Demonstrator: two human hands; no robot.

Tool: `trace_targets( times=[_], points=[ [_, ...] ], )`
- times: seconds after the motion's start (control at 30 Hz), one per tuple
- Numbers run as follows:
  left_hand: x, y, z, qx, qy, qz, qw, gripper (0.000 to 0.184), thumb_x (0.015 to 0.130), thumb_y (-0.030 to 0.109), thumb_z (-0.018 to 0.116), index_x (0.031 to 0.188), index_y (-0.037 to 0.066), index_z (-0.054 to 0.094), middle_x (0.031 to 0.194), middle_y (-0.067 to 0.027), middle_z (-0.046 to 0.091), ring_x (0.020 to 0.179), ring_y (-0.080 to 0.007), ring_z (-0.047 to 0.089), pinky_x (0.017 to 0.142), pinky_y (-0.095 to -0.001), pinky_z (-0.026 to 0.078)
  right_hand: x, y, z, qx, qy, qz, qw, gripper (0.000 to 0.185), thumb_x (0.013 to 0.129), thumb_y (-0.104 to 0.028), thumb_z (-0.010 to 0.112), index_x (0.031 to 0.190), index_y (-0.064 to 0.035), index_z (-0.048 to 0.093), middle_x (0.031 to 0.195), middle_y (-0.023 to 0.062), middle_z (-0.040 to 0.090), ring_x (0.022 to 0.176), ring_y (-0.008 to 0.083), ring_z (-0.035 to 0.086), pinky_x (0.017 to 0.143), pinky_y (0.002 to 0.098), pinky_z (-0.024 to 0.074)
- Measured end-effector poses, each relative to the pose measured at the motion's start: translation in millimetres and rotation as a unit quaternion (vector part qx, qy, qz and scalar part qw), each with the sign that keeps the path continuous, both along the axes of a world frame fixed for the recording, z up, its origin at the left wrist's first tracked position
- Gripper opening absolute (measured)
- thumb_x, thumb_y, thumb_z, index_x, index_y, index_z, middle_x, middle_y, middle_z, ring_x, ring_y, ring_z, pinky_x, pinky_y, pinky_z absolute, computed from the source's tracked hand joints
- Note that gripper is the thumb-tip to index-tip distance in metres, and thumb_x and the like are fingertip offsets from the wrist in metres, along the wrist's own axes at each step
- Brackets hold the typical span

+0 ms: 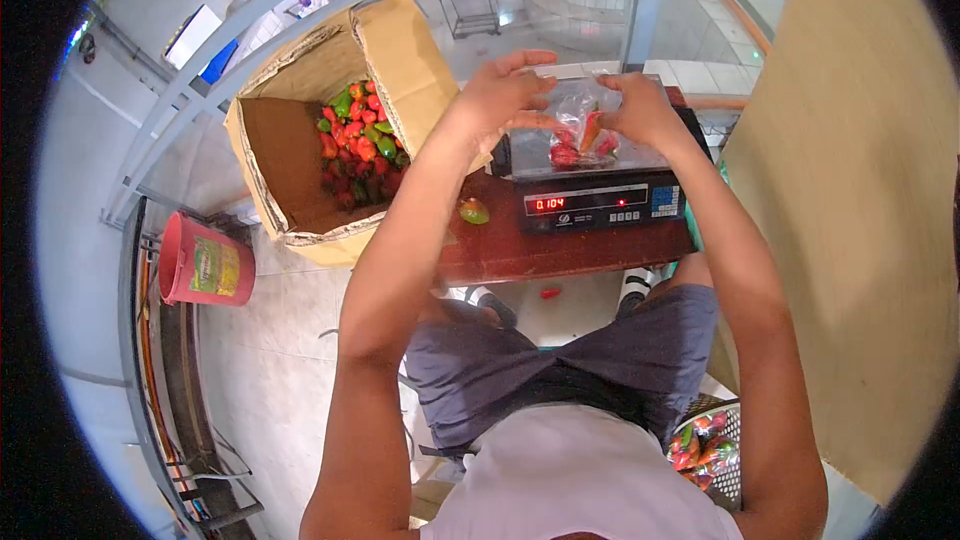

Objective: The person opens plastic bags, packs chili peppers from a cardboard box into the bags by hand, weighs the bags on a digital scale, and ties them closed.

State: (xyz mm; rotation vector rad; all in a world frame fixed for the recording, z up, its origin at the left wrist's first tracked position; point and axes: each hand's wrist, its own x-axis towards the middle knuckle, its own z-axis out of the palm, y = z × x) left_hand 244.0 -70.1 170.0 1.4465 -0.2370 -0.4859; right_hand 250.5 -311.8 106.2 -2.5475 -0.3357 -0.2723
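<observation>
A clear plastic bag [572, 112] with several red peppers [565, 154] in it rests on the metal pan of a digital scale [600, 202]. The red display reads 0.104. My left hand [508, 95] is at the bag's left side, its fingers spread and holding nothing. On the other side, my right hand [642, 112] has its thumb and fingers apart, close against the bag; whether it touches the plastic I cannot tell. A single green and orange pepper [474, 211] lies on the dark red table [520, 258], left of the scale.
An open cardboard box [275, 160] of red and green peppers [358, 130] stands at the left. Beyond it is a pink bucket [208, 258]. A white basket [728, 480] holding bagged peppers is by my right side. One red pepper [550, 293] lies on the floor.
</observation>
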Motion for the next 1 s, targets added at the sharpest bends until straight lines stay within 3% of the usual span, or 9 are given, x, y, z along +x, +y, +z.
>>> trace_targets(
  times=[0.1, 0.23, 0.4, 0.53, 0.6, 0.63, 0.8, 0.9, 1.0],
  points=[
    [1.6, 7.3, -2.5, 0.038, -0.046, -0.003, 0.998, 0.038, 0.094, 0.008, 0.063, 0.132, 0.007, 0.059, 0.122, -0.0091, 0.056, 0.093, -0.0203, 0.065, 0.075, -0.0336, 0.061, 1.3, 0.3, -1.1, -0.009, 0.020, -0.010, 1.000, 0.063, 0.068, -0.024, 0.082, 0.126, -0.0058, 0.067, 0.116, 0.0237, 0.068, 0.110, 0.0359, 0.065, 0.098, 0.0397, 0.0495],
    [4.9, -2.0, -29.4, 0.140, -0.089, -0.027, 0.986, 0.036, 0.089, 0.006, 0.067, 0.125, 0.008, 0.065, 0.118, -0.0058, 0.061, 0.094, -0.0164, 0.065, 0.072, -0.0309, 0.059, 6.8, -2.9, -15.4, -0.029, -0.005, -0.014, 0.999, 0.061, 0.070, -0.024, 0.081, 0.127, -0.0073, 0.067, 0.124, 0.0239, 0.064, 0.116, 0.0372, 0.061, 0.101, 0.0404, 0.0478],
    [8.6, -21.3, -73.6, 0.197, -0.201, -0.017, 0.959, 0.035, 0.079, 0.004, 0.069, 0.113, 0.008, 0.072, 0.108, -0.0135, 0.069, 0.097, -0.0275, 0.068, 0.082, -0.0364, 0.057, -6.5, -7.1, -5.2, -0.014, 0.032, -0.008, 0.999, 0.056, 0.073, -0.023, 0.079, 0.126, -0.0100, 0.067, 0.131, 0.0237, 0.060, 0.120, 0.0376, 0.059, 0.106, 0.0415, 0.0450],
    [18.2, -30.5, -90.0, 0.244, -0.357, -0.012, 0.902, 0.035, 0.075, 0.006, 0.067, 0.110, 0.008, 0.073, 0.107, -0.0180, 0.071, 0.105, -0.0367, 0.065, 0.093, -0.0413, 0.051, -21.8, -6.7, 14.4, -0.019, -0.065, 0.036, 0.997, 0.042, 0.077, -0.013, 0.072, 0.119, -0.0144, 0.071, 0.132, 0.0161, 0.062, 0.114, 0.0347, 0.063, 0.101, 0.0418, 0.0485],
    [21.8, -32.1, -93.7, 0.308, -0.427, -0.016, 0.850, 0.038, 0.074, 0.006, 0.069, 0.112, 0.008, 0.072, 0.110, -0.0184, 0.070, 0.100, -0.0358, 0.066, 0.090, -0.0417, 0.053, -24.2, -7.9, 16.8, -0.039, -0.146, 0.083, 0.985, 0.037, 0.080, -0.009, 0.067, 0.116, -0.0167, 0.072, 0.130, 0.0117, 0.063, 0.110, 0.0330, 0.065, 0.096, 0.0418, 0.0517],
    [24.1, -33.3, -94.5, 0.338, -0.462, -0.019, 0.820, 0.039, 0.073, 0.006, 0.070, 0.113, 0.007, 0.072, 0.111, -0.0185, 0.070, 0.098, -0.0353, 0.067, 0.088, -0.0420, 0.053, -25.8, -6.7, 20.6, -0.081, -0.141, 0.096, 0.982, 0.034, 0.081, -0.008, 0.066, 0.114, -0.0165, 0.072, 0.129, 0.0105, 0.063, 0.107, 0.0324, 0.066, 0.093, 0.0419, 0.0529],
    [34.3, -39.9, -93.5, 0.439, -0.384, -0.085, 0.808, 0.038, 0.074, 0.008, 0.070, 0.112, 0.011, 0.073, 0.112, -0.0217, 0.069, 0.108, -0.0382, 0.062, 0.096, -0.0458, 0.049, -19.6, -0.9, 28.3, -0.280, -0.063, 0.164, 0.944, 0.028, 0.084, -0.011, 0.061, 0.110, -0.0175, 0.071, 0.124, 0.0085, 0.065, 0.097, 0.0316, 0.069, 0.082, 0.0433, 0.0566],
    [27.9, -40.1, -100.3, 0.453, -0.428, -0.091, 0.777, 0.032, 0.076, 0.010, 0.069, 0.108, 0.010, 0.073, 0.106, -0.0233, 0.069, 0.107, -0.0387, 0.064, 0.092, -0.0470, 0.052, -12.6, -1.0, 23.4, -0.364, -0.002, 0.154, 0.918, 0.038, 0.081, -0.006, 0.065, 0.117, -0.0178, 0.068, 0.113, 0.0076, 0.065, 0.095, 0.0309, 0.068, 0.078, 0.0442, 0.0555],
    [27.9, -43.2, -109.0, 0.505, -0.458, -0.040, 0.730, 0.021, 0.080, 0.013, 0.067, 0.099, 0.008, 0.073, 0.096, -0.0226, 0.070, 0.105, -0.0391, 0.066, 0.086, -0.0483, 0.055, 6.7, -7.3, -7.1, -0.382, 0.000, 0.068, 0.922, 0.024, 0.081, -0.008, 0.065, 0.103, -0.0143, 0.071, 0.108, 0.0088, 0.065, 0.093, 0.0315, 0.068, 0.077, 0.0429, 0.0558]
  ],
)
